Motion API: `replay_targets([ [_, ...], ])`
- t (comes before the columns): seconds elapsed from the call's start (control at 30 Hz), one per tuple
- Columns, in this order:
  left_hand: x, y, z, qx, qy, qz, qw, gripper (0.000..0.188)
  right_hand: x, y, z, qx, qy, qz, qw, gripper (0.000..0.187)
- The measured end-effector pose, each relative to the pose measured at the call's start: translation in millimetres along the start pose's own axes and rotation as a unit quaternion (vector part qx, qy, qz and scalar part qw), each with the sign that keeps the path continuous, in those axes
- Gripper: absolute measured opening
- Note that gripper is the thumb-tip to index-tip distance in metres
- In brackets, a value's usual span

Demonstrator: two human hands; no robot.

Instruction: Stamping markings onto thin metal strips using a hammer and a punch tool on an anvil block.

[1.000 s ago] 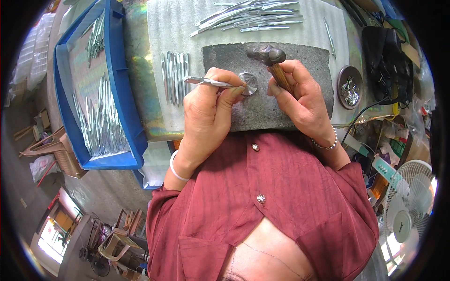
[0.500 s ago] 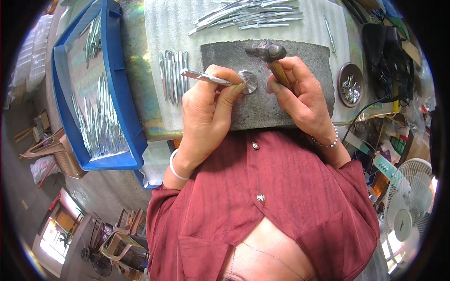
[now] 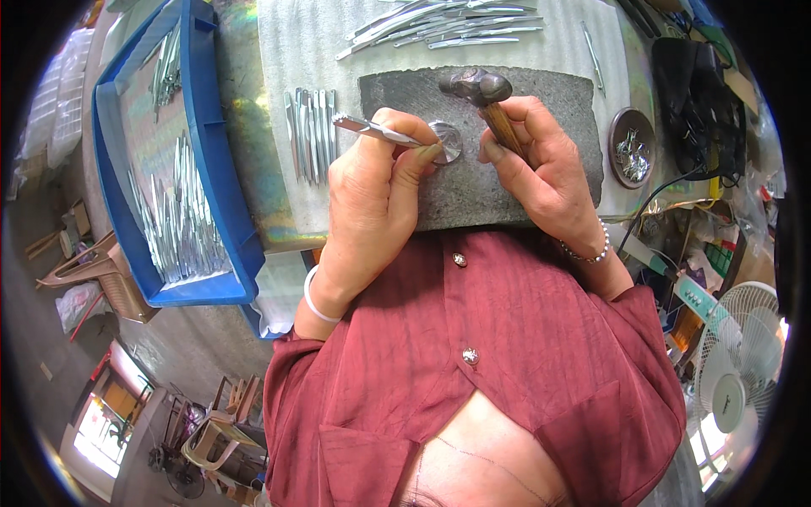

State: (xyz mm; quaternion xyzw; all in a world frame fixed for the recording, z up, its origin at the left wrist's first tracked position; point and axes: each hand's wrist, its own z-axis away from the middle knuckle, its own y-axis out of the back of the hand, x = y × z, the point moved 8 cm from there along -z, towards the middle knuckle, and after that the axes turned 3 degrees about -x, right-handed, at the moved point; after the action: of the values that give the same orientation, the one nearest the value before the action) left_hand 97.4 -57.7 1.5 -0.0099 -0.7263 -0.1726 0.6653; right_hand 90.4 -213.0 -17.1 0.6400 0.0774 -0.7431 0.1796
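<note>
My left hand (image 3: 372, 173) pinches a slim metal strip (image 3: 372, 129), its far end reaching out to the left and its near end at a round metal disc (image 3: 445, 142). That disc sits on a dark grey slab (image 3: 473, 198). In my right hand (image 3: 545, 169) is a hammer (image 3: 481, 89), gripped by its wooden handle with the steel head raised above the slab. Left of my left hand lies a row of metal strips (image 3: 311, 135). A larger heap of similar strips (image 3: 439, 24) lies beyond the slab.
A blue tray (image 3: 221, 152) with many metal pieces stands at the left. To the right are a round dish (image 3: 621, 173) of small shiny parts, a single strip (image 3: 593, 57), a black bag (image 3: 688, 101) and a dark cable (image 3: 646, 207). A white fan (image 3: 735, 363) stands lower right.
Both hands keep their grips and stay almost in place. The hammer head has shifted very slightly up and left; the strip's outer end has tipped slightly toward me.
</note>
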Motion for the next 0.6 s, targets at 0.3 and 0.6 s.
replay_targets([
  [0.3, 3.4, 0.3, -2.3, 0.002, -0.004, -0.003, 1.0, 0.006, 1.1, 1.0, 1.2, 0.009, -0.003, -0.007, 1.0, 0.033],
  [0.6, 20.7, -9.4, 3.1, 0.0, -0.13, -0.192, 0.973, 0.021, -17.4, -0.4, 4.4, 0.019, 0.014, -0.157, 0.987, 0.028],
])
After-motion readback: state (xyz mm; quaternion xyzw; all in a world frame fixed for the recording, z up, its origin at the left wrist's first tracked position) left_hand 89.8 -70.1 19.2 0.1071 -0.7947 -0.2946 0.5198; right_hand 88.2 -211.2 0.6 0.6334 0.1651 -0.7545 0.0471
